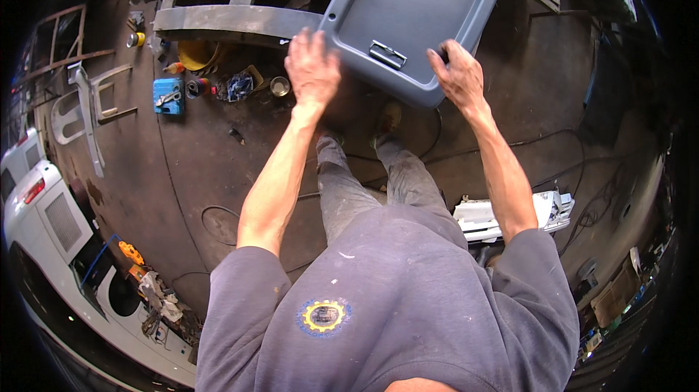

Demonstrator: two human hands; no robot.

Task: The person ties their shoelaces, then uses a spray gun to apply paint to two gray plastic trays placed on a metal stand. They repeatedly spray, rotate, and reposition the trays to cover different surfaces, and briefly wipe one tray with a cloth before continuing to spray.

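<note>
The left grip (313,70) — bare, blurred — is at the left edge of the gray panel (419,9), the right grip (460,76) at its right; a blue case (166,90) lies farther left.

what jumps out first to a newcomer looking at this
First, the big grey panel at top centre, with a metal fitting near its lower edge. The blurred left hand is by the panel's left edge, the right hand by its lower right. Next comes the white vehicle at far left.
</note>
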